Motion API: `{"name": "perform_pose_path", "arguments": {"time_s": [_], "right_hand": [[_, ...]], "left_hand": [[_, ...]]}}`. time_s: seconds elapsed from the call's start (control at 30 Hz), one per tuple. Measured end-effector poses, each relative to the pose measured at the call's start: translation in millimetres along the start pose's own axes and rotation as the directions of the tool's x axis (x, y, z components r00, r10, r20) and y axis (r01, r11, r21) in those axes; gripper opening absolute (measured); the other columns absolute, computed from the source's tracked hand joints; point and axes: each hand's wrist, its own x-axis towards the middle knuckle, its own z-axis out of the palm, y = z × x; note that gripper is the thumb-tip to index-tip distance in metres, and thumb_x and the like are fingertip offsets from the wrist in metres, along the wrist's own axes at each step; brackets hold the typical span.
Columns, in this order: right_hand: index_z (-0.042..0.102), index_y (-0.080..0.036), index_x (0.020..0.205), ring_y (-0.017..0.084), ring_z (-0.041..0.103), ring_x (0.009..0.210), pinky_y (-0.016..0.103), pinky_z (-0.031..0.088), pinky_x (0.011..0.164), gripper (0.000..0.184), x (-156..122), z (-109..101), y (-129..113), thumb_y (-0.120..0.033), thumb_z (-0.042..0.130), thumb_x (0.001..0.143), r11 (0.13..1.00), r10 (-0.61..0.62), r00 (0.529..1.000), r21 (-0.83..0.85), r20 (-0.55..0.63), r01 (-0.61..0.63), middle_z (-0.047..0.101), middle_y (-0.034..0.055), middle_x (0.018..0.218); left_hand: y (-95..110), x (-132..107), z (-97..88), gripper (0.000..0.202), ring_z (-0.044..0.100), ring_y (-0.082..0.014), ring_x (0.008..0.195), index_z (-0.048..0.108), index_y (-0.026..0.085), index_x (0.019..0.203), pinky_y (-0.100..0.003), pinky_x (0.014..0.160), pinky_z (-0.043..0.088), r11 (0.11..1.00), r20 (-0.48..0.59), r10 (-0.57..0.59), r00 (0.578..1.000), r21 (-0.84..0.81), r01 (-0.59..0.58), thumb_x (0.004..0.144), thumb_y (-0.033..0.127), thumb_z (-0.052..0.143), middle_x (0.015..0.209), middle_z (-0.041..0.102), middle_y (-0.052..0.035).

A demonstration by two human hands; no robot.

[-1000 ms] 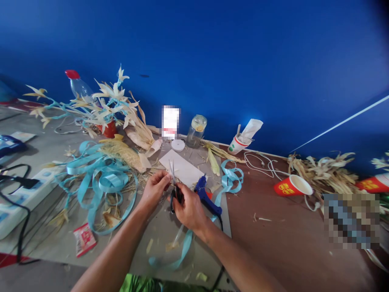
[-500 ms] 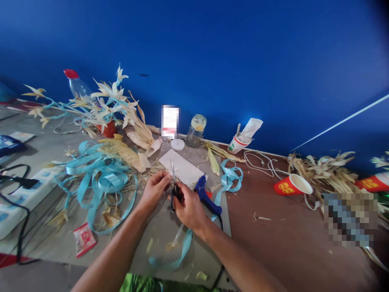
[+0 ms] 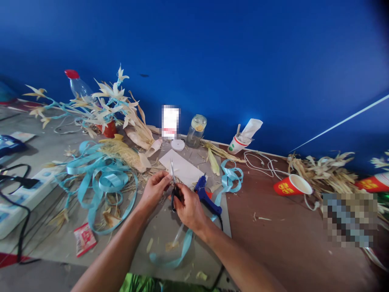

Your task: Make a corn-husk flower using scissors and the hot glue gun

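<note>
My right hand (image 3: 189, 207) is closed round the black handles of a pair of scissors (image 3: 173, 184), whose blades point up and away from me. My left hand (image 3: 155, 186) pinches a small pale piece, probably corn husk, right at the blades; it is too small to name surely. Both hands hover over a grey mat (image 3: 60, 239) near its middle. A blue glue gun (image 3: 206, 197) lies just right of my right hand. A loose light-blue ribbon (image 3: 185, 243) runs under my right wrist.
A heap of light-blue ribbon (image 3: 100, 182) and corn husks (image 3: 123, 152) lies at left, beside husk flowers (image 3: 106, 99) in a red pot. A white card (image 3: 182, 167), glass jar (image 3: 196, 130), paper cup (image 3: 238, 142), red cup (image 3: 291, 185), white cable (image 3: 261, 160) and power strip (image 3: 15, 202) surround me.
Hardly anything differs. My hands stay together at the scissors, with only a slight shift of the blades and of the camera.
</note>
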Motion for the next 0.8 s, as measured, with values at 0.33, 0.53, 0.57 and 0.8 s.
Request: {"name": "perform_pose_path", "arguments": {"time_s": [0.33, 0.53, 0.57, 0.8], "right_hand": [[0.055, -0.019, 0.104, 0.017, 0.063, 0.073, 0.027, 0.05, 0.064, 0.026, 2, 0, -2, -0.018, 0.052, 0.078, 0.971, 0.121, 0.992, 0.209, -0.024, -0.113, 0.067, 0.0034, 0.078], [0.047, -0.019, 0.103, 0.01, 0.057, 0.065, 0.02, 0.045, 0.056, 0.042, 17, -14, -4, -0.024, 0.067, 0.066, 0.746, 0.301, 0.95, 0.642, -0.086, -0.178, 0.06, -0.0021, 0.077], [0.046, -0.02, 0.102, 0.009, 0.057, 0.066, 0.019, 0.045, 0.057, 0.044, 20, -18, -3, -0.024, 0.068, 0.065, 0.735, 0.302, 0.946, 0.661, -0.119, -0.152, 0.059, -0.0024, 0.078], [0.043, -0.02, 0.106, 0.007, 0.054, 0.056, 0.018, 0.043, 0.049, 0.046, 29, -31, 1, -0.022, 0.065, 0.066, 0.835, 0.25, 0.948, 0.539, -0.197, -0.108, 0.061, -0.0007, 0.083]], "left_hand": [[0, 1, -0.5, 0.025, 0.035, -0.0067, 0.047, 0.054, 0.016, 0.063, -0.02, 0.048, 0.028, 0.999, -0.016, 0.027, 0.999, 0.034, -0.027, 0.072, 0.038, 0.061, 0.053, 0.043, 0.005], [2, -1, -0.1, 0.024, 0.034, -0.0078, 0.048, 0.053, 0.016, 0.065, -0.021, 0.048, 0.026, 0.975, 0.056, 0.054, 0.997, 0.212, -0.065, 0.076, 0.037, 0.056, 0.051, 0.04, 0.0053], [2, -2, 0.5, 0.024, 0.033, -0.0079, 0.048, 0.053, 0.016, 0.065, -0.021, 0.047, 0.025, 0.969, 0.074, 0.059, 0.996, 0.236, -0.075, 0.076, 0.037, 0.055, 0.051, 0.039, 0.0053], [2, -4, 6.7, 0.015, 0.038, -0.0092, 0.052, 0.059, 0.016, 0.072, -0.021, 0.05, 0.028, 0.91, 0.202, 0.12, 0.972, 0.369, -0.189, 0.075, 0.03, 0.056, 0.058, 0.047, 0.0033]]}}
